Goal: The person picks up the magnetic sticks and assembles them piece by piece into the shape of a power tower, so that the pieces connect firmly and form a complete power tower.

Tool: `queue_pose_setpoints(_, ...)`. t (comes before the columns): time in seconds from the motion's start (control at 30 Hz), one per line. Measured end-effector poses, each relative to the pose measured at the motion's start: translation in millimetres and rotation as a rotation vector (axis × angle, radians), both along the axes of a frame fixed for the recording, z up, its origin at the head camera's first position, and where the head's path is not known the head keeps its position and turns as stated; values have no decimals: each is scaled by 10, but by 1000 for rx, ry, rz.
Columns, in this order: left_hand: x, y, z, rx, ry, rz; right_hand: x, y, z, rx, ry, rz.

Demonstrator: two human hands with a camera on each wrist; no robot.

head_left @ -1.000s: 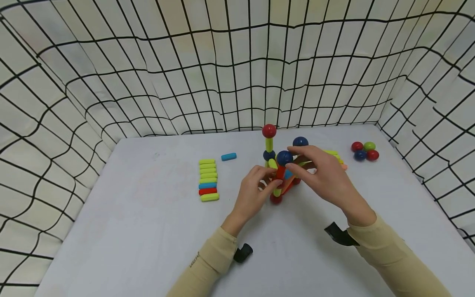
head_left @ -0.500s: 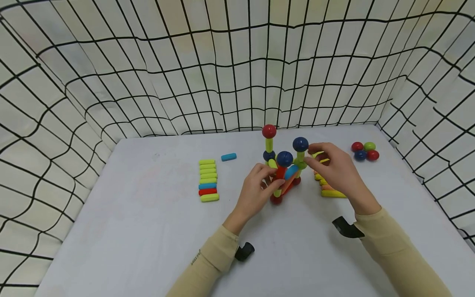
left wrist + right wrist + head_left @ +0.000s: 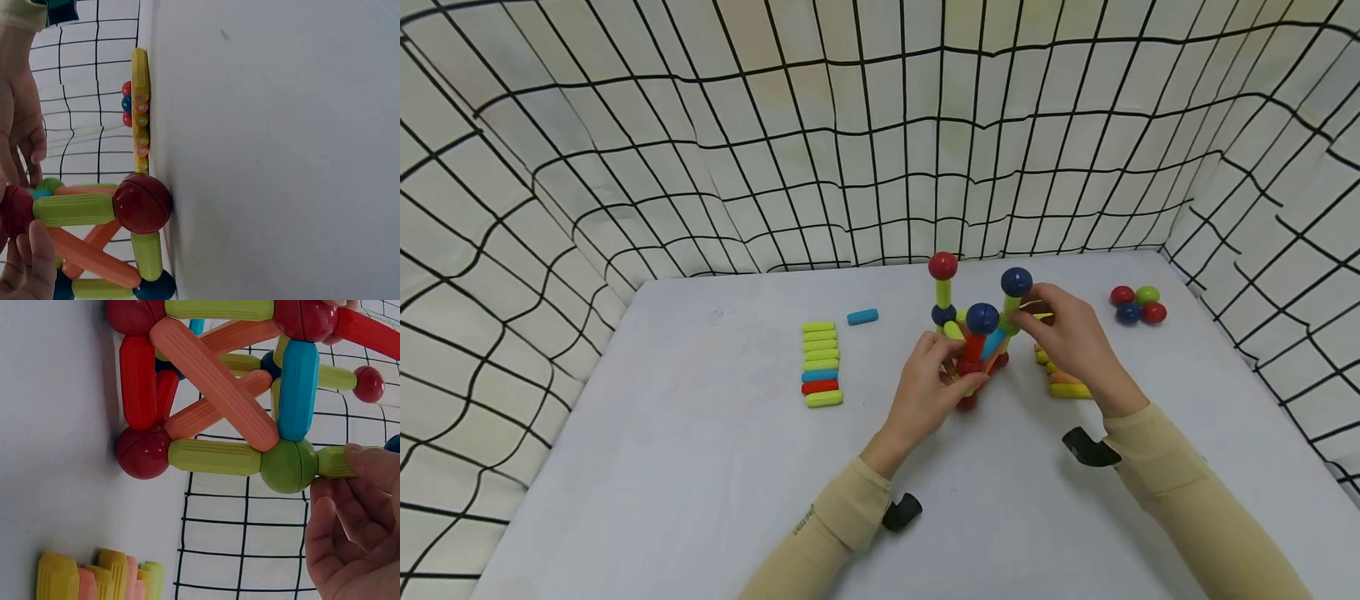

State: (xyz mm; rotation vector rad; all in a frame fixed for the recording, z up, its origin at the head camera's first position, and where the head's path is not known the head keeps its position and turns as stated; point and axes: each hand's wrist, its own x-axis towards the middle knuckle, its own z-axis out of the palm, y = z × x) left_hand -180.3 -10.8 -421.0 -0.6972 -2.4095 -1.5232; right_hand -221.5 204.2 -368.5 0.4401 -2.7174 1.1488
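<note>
Rod-and-ball structure [image 3: 973, 346] sits near the middle of the surface [image 3: 700, 433], slightly toward the far edge, between both hands. Left hand [image 3: 928, 392] comes in from the near side and grips the lower frame, fingers curled round a green rod and a red ball there. Right hand [image 3: 1071, 342] comes in from the right edge side and pinches the short upright green rod [image 3: 1011, 312] under the dark blue ball [image 3: 1016, 282]; in the right wrist view its fingertips [image 3: 369, 464] close on that rod right beside the green ball [image 3: 289, 465]. That rod's long axis is roughly vertical, leaning a bit to the right. Right hand is the nearer one to it; left hand holds the base lower down.

Build: cube-like frame of red, green, orange and blue rods joined at red, green and dark blue balls, with orange diagonals crossing a side face. A second post on the far side carries a red ball [image 3: 943, 266] on top.

Around it: row of rods [image 3: 821, 364], mostly green, toward the left edge, one loose blue rod [image 3: 862, 317] beyond it, another row of yellow and orange rods [image 3: 1063, 383] under the right hand, cluster of loose balls [image 3: 1138, 306] near the far right corner.
</note>
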Motion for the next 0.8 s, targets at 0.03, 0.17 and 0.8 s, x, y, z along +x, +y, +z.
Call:
queue_pose_setpoints(0.03, 3, 29, 1, -1, 3, 7, -15, 9, -5, -7, 1, 0)
queue_pose_setpoints(0.17, 2, 113, 11, -14, 9, -11, -65, 52, -23, -17, -11, -11)
queue_pose_setpoints(0.8, -475, -232, 115, 62, -225, 56, 448, 760, -172, 542, -218, 157)
